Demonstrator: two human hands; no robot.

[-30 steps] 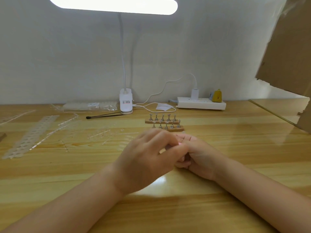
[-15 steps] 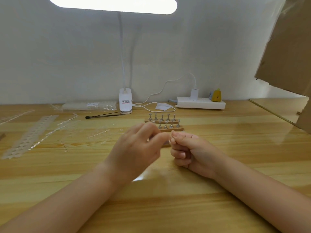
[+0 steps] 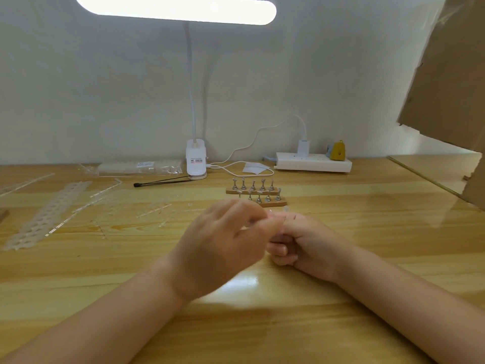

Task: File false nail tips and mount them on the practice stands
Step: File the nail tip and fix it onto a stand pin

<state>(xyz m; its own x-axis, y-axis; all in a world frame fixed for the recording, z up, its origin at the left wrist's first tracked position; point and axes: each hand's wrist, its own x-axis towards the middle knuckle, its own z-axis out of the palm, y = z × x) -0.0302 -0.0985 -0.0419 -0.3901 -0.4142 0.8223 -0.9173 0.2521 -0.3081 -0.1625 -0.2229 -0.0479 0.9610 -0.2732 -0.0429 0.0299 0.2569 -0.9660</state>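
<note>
Both hands point(image 3: 225, 240) point(image 3: 307, 245) meet, grips pinching a blurred nail tip point(image 3: 284, 210) before the stands point(image 3: 256, 194).

head: single view | above desk point(image 3: 341, 324) | faces forward-down toward wall | hands close

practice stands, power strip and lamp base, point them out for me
practice stands point(image 3: 273, 204): head view, bare end of the nearer wooden bar
power strip point(image 3: 313, 162): head view, middle of white top
lamp base point(image 3: 196, 161): head view, front of white clip

lamp base point(image 3: 196, 164) label, print too blurred
</note>
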